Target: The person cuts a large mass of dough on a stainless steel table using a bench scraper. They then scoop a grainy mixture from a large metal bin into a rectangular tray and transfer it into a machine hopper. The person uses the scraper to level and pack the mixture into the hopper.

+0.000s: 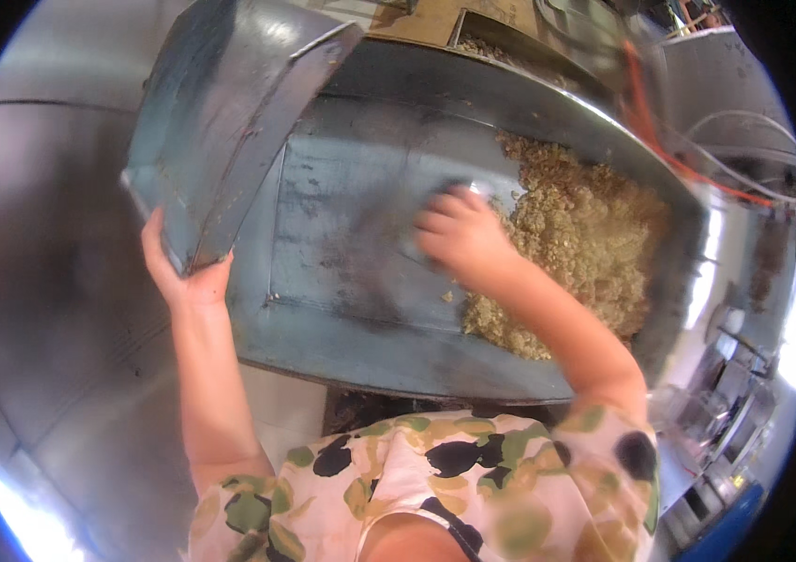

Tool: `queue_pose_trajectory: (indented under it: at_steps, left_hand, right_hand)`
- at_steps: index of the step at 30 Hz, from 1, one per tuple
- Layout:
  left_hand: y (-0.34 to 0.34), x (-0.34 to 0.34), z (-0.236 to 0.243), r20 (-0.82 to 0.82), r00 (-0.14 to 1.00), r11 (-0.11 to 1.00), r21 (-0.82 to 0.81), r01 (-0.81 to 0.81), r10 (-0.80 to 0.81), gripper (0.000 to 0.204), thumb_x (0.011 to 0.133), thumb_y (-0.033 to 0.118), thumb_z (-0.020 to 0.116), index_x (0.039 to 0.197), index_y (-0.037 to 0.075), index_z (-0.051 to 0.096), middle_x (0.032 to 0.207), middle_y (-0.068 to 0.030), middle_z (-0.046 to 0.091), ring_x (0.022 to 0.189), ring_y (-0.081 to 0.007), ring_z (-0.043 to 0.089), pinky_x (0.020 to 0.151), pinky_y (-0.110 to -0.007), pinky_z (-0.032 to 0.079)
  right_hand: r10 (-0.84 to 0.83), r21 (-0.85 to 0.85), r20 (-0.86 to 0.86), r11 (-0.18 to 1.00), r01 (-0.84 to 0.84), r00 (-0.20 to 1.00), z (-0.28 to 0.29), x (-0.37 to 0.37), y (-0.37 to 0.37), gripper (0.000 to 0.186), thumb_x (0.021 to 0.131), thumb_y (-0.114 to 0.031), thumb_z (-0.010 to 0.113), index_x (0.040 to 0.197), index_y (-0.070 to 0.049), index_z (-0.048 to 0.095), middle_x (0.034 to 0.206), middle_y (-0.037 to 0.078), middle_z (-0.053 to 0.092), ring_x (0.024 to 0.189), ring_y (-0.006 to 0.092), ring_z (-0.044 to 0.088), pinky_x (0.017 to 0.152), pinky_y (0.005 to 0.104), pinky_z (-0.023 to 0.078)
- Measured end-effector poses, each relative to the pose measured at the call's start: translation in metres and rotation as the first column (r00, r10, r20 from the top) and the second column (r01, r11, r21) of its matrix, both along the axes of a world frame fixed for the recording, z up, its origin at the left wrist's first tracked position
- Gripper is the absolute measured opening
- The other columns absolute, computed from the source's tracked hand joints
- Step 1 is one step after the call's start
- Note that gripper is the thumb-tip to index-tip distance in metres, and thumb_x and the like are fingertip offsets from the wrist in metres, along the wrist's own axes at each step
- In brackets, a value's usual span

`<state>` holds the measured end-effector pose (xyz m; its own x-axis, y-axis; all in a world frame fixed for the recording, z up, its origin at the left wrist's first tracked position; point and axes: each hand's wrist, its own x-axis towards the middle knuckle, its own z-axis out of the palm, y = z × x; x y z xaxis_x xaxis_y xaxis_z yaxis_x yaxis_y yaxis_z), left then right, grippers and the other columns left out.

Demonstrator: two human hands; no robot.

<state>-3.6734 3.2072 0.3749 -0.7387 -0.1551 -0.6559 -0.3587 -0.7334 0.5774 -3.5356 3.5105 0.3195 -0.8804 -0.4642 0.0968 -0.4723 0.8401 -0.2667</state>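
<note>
My left hand point(187, 279) grips the lower corner of a grey sheet-metal pan point(206, 122) with bent-up sides. The pan is tilted up over the left end of a long metal trough point(351, 351). Inside the trough, my right hand point(466, 234) is curled and blurred by motion. Its fingers close around something dark and greyish that I cannot make out. Just right of that hand lies a heap of pale yellow-brown, crumbly pieces point(585, 244), filling the trough's right end. A few loose crumbs point(447, 296) lie on its floor.
A second narrow metal container point(510, 58) with similar pieces stands behind the trough. An orange hose point(698, 173) runs at the back right. A large smooth metal surface point(60, 234) extends on the left. Shelving with metal items point(730, 403) is at the right.
</note>
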Motion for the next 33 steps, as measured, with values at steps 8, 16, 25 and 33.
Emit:
queue_pose_trajectory:
  at_steps: [8, 16, 25, 33]
  left_hand:
    - [-0.002, -0.010, -0.016, -0.145, 0.981, 0.990, 0.050, 0.134, -0.126, 0.038, 0.082, 0.031, 0.063, 0.114, 0.012, 0.058, 0.120, -0.0032, 0.057, 0.108, -0.0227, 0.055, 0.087, -0.036, 0.048]
    - [0.013, -0.003, -0.003, -0.080, 0.995, 0.998, -0.036, 0.050, -0.053, 0.051, 0.080, 0.033, 0.064, 0.125, 0.011, 0.054, 0.126, -0.0060, 0.054, 0.117, -0.0265, 0.049, 0.097, -0.046, 0.041]
    - [0.010, 0.021, -0.012, -0.096, 0.932, 0.923, -0.203, 0.326, -0.350, 0.049, 0.078, 0.025, 0.064, 0.121, 0.003, 0.053, 0.116, -0.0115, 0.057, 0.106, -0.0285, 0.057, 0.088, -0.045, 0.048]
    - [0.055, 0.086, -0.033, 0.072, 0.630, 0.557, -0.399, 0.729, -0.773, 0.055, 0.073, 0.013, 0.059, 0.126, -0.001, 0.050, 0.105, -0.0111, 0.059, 0.096, -0.0249, 0.059, 0.085, -0.037, 0.048]
  right_hand:
    - [0.283, 0.259, -0.475, 0.950, -0.175, 0.833, -0.081, -0.206, -0.085, 0.012, 0.076, -0.024, 0.061, 0.067, -0.019, 0.067, 0.077, -0.007, 0.062, 0.090, 0.0170, 0.053, 0.087, 0.0348, 0.036]
    - [0.046, 0.253, -0.167, 0.967, -0.002, 0.985, -0.099, -0.096, 0.052, 0.016, 0.063, -0.020, 0.069, 0.078, -0.017, 0.063, 0.088, -0.002, 0.058, 0.095, 0.0207, 0.051, 0.091, 0.0378, 0.038]
    - [-0.820, 0.067, 0.172, 0.563, 0.824, 0.546, 0.033, 0.130, 0.179, 0.029, 0.075, -0.004, 0.068, 0.102, -0.011, 0.060, 0.093, 0.008, 0.067, 0.089, 0.0299, 0.062, 0.080, 0.0381, 0.048]
    - [-0.976, -0.153, 0.175, -0.155, 0.976, -0.128, 0.055, 0.315, 0.244, 0.054, 0.083, -0.026, 0.068, 0.126, -0.003, 0.045, 0.106, 0.026, 0.064, 0.102, 0.0420, 0.060, 0.089, 0.0456, 0.045]
